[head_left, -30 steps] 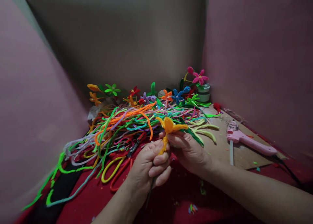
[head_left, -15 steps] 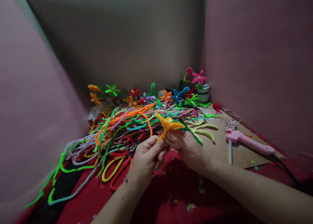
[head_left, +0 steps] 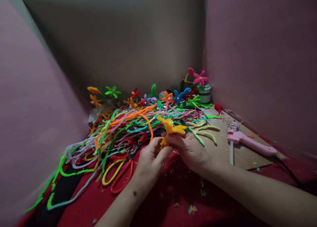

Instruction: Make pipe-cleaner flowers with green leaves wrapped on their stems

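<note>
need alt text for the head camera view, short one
Two bare hands, left hand and right hand, pinch an orange pipe-cleaner flower above a red cloth-covered table. Behind lies a tangled pile of multicoloured pipe cleaners; a pink glue gun rests at right.

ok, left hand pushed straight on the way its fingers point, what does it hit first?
Likely the orange pipe-cleaner flower the left hand already pinches by the stem, together with the right hand. Past it lies the tangled heap of multicoloured pipe cleaners; depth is unclear.
</note>
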### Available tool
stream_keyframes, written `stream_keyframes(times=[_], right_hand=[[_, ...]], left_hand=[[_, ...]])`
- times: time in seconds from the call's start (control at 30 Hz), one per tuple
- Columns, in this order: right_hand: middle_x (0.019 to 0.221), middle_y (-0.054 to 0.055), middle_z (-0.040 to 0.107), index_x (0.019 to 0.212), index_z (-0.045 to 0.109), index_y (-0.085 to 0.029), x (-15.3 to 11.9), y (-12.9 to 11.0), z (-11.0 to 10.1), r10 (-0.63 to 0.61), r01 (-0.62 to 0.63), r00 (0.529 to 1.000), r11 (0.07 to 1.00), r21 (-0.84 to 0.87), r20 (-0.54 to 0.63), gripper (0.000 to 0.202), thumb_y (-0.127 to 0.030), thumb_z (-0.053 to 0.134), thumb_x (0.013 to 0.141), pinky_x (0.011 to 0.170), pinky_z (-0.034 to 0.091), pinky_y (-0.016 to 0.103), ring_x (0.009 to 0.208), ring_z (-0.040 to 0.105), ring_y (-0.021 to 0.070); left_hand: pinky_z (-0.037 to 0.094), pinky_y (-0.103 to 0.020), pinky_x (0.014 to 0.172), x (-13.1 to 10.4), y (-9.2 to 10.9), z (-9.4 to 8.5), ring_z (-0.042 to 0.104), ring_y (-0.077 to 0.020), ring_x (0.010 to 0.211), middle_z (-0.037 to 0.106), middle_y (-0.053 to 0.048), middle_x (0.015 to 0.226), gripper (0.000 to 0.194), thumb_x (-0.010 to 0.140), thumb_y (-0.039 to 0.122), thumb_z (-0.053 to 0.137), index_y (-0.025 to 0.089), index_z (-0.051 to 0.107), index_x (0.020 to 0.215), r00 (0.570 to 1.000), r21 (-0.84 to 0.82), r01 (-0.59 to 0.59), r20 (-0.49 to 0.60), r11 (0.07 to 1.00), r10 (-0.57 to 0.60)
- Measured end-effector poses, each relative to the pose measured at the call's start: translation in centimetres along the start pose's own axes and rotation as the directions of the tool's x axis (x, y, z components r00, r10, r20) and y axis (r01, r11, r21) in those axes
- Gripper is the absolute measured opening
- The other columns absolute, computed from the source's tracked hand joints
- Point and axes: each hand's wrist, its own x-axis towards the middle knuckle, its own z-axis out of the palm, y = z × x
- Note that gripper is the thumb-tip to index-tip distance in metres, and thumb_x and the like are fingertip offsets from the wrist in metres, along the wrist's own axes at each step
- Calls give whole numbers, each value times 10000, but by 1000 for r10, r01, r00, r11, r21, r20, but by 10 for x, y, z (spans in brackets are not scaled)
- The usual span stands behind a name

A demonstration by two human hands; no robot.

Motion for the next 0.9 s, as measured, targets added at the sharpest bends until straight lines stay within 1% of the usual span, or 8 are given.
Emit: stream_keyframes(times=[0.1,0.17,0.3,0.43,0.53,0.67,0.8,0.9], right_hand=[[724,-14,655,810,715,-210,-3,1,3,-46,46,999,998,-44,-14,128,-235,691,687,682,441,257,682,559,128],[740,-15,659,818,720,-215,-4,0,4,-73,72,997,992,-101,-4,136,-233,698,685,704,437,254,710,559,128],[676,-16,634,901,704,-223,-5,-1,4,-20,30,997,991,-128,80,195,-293,664,723,612,430,270,595,531,120],[614,-26,584,887,709,-212,-5,1,0,-33,47,992,992,-119,119,172,-287,652,743,618,400,270,560,476,102],[579,-29,559,922,702,-196,-7,1,-2,-30,53,982,992,-118,186,174,-251,609,786,632,385,267,562,461,100],[578,-16,587,924,694,-171,-6,1,-5,-5,27,977,995,-99,214,181,-249,590,798,659,400,273,578,500,107],[609,-15,589,861,705,-166,-3,3,-7,-3,12,995,996,-92,102,161,-254,645,739,638,432,271,570,519,114],[693,-4,629,855,716,-190,-2,4,-8,-23,30,998,993,-115,55,163,-251,668,711,707,450,279,668,565,136]], left_hand=[[308,-207,528,0,-7,2,393,-81,527,477,28,605,86,758,253,575,182,541,723,942,379,-213,-165,901,292],[299,-209,520,1,-8,2,375,-80,519,450,27,581,169,805,263,513,173,523,662,941,385,-233,-142,893,307],[225,-178,395,0,1,2,297,-50,401,405,50,490,267,840,354,482,163,502,654,999,-70,-15,45,997,18],[194,-150,318,-2,5,3,150,-23,295,359,92,399,238,839,365,491,173,492,699,950,-557,255,299,790,-96],[209,-138,279,-3,3,3,70,-14,269,336,114,379,202,826,340,521,177,487,712,900,-673,382,426,634,-90],[216,-140,275,-3,2,0,64,-16,265,298,122,366,227,821,371,521,177,488,706,868,-638,420,490,645,-81],[241,-165,335,-1,0,2,268,-47,313,410,70,436,257,826,400,489,175,494,700,961,-291,193,248,937,-121],[308,-191,455,0,-6,6,413,-81,469,486,40,572,126,767,297,576,187,519,742,990,185,-107,-74,977,123]])
